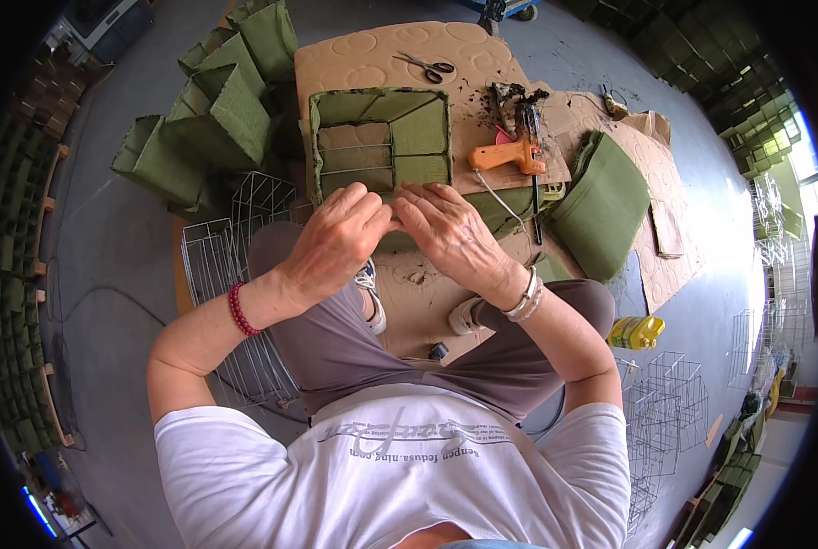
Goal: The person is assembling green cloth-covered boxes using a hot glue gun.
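Note:
A green fabric box (424,137) with a wire frame inside stands in front of me, its open side up. Along its near rim, my left hand (340,236) is closed, fingers bent over the fabric edge. Close beside it, my right hand (450,233) pinches the same edge with its fingers pressed together. The fingertips are partly hidden behind the knuckles. To the right of the box lies an orange glue gun (509,157) with a pale cord. Scissors with dark handles (433,71) rest beyond the box on the cardboard (358,55).
Several green fabric boxes (221,110) stand at the left, near wire frames (209,247). Folded green fabric pieces (601,206) lie at the right. A yellow bottle (636,332) stands by my right knee, with more wire frames (665,403) on the floor.

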Demonstrator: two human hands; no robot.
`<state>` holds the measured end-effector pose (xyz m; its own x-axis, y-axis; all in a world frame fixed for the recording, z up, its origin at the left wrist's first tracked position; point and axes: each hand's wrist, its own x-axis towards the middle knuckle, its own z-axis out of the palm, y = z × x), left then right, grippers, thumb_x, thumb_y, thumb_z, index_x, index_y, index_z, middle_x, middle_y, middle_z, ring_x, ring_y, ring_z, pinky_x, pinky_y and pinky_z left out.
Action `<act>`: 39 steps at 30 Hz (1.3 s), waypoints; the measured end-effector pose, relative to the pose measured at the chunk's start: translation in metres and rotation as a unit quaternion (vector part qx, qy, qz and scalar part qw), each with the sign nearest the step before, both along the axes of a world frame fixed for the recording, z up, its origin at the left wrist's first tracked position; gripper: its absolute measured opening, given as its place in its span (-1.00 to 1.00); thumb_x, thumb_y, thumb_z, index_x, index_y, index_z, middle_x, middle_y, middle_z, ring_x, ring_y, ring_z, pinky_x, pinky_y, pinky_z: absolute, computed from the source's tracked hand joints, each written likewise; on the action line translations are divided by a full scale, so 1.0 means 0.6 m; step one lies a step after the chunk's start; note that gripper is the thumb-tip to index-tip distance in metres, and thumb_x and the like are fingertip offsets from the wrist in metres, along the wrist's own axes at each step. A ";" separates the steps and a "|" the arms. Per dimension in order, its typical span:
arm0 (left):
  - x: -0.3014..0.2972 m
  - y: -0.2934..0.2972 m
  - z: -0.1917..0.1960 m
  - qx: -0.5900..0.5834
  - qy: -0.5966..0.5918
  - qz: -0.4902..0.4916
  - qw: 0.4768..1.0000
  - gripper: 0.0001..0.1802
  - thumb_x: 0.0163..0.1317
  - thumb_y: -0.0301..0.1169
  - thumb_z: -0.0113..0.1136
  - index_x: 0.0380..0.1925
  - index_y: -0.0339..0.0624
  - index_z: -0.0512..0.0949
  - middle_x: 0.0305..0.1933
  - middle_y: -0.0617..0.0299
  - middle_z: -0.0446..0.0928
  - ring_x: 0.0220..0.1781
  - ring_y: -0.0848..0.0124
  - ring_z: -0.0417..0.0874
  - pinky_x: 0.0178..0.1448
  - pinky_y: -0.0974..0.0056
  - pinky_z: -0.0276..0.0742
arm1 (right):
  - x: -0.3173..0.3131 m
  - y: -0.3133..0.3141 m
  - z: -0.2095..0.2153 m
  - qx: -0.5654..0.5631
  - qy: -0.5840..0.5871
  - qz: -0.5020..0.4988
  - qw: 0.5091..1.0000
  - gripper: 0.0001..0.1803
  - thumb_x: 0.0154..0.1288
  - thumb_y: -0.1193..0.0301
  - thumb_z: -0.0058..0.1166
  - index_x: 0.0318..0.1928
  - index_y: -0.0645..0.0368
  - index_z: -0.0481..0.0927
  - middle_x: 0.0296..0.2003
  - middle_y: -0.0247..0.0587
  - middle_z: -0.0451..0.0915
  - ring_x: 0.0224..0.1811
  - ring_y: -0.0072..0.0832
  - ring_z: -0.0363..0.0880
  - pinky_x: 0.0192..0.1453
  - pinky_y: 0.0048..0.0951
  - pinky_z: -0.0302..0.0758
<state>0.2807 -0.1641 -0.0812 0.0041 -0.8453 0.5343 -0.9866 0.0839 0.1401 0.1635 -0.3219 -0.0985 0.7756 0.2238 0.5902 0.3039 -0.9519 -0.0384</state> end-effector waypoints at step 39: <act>0.114 -0.065 0.027 -0.124 0.062 0.187 0.973 -0.81 0.25 -0.49 0.18 -0.14 -0.23 0.61 -0.25 -0.02 0.64 -0.26 0.11 0.70 -0.27 0.25 0.59 | 0.015 0.046 -0.017 -0.029 0.033 0.029 0.999 -0.72 0.08 0.47 0.04 -0.18 0.36 0.52 -0.08 0.00 0.59 0.05 -0.23 0.57 0.14 -0.30 0.47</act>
<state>0.3489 -0.2031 -0.0648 0.3635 -0.6175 0.6976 -0.9315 -0.2304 0.2815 0.1725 -0.2944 -0.1086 0.7971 0.3024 0.5226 0.3580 -0.9337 -0.0058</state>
